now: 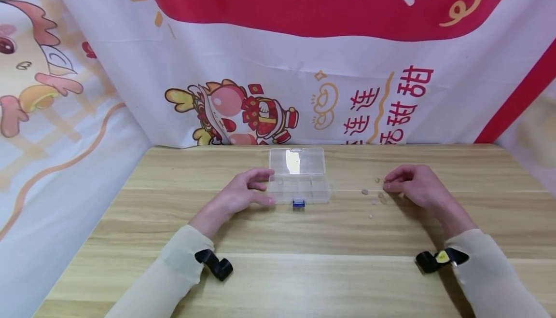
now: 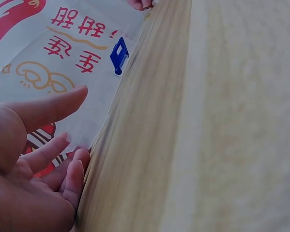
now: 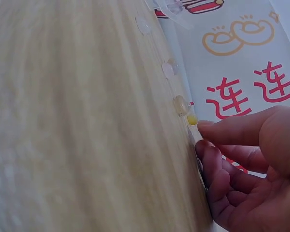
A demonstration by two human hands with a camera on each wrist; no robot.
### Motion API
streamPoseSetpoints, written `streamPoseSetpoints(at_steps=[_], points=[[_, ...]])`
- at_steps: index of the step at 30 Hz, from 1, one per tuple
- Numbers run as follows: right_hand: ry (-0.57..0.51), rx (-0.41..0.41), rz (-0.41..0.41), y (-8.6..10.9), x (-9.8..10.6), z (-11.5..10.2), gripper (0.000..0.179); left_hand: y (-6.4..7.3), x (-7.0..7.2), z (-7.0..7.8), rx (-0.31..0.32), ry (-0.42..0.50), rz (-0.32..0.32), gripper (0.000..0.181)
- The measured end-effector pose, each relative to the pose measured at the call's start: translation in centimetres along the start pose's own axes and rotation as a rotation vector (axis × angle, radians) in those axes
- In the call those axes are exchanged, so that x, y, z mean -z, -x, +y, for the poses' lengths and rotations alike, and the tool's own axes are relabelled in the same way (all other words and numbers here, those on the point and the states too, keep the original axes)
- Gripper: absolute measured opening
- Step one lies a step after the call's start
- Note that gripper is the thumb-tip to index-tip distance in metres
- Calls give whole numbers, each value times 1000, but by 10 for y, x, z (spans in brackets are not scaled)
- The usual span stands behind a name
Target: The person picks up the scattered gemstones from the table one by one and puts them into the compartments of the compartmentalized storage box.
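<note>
A clear plastic divided box (image 1: 282, 193) stands on the table with its lid (image 1: 308, 161) raised at the back and a blue latch (image 1: 298, 203) in front. One small clear piece (image 1: 280, 182) lies in a back-left compartment. My left hand (image 1: 236, 195) rests at the box's left side, thumb near the front corner, fingers loosely bent. To the right, small translucent stones lie scattered, among them a grey one (image 1: 365, 192) and a yellow one (image 3: 192, 119). My right hand (image 1: 419, 185) reaches down beside them, thumb and forefinger close together; whether a stone is between them is hidden.
A wood-grain table (image 1: 299, 279) carries everything. Behind it hangs a printed white and red cloth (image 1: 269, 57), and another printed cloth (image 1: 87, 183) covers the left side. Both wrists wear black straps with small devices (image 1: 222, 269).
</note>
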State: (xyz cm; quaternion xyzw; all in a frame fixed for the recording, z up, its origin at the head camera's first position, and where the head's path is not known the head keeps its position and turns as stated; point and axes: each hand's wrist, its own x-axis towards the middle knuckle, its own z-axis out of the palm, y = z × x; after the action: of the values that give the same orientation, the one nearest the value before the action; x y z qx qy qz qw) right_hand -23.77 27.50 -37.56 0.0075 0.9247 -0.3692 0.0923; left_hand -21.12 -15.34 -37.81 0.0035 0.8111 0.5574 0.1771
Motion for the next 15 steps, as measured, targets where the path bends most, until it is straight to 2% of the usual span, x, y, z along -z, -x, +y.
streamPoseSetpoints(at_steps=[5,15], points=[[-34,3,-4,3,2,-2,37,-1,-1,0,0,-12,-1,73],[-84,90,21,9,2,-18,34,-1,-1,0,9,-21,0,75]])
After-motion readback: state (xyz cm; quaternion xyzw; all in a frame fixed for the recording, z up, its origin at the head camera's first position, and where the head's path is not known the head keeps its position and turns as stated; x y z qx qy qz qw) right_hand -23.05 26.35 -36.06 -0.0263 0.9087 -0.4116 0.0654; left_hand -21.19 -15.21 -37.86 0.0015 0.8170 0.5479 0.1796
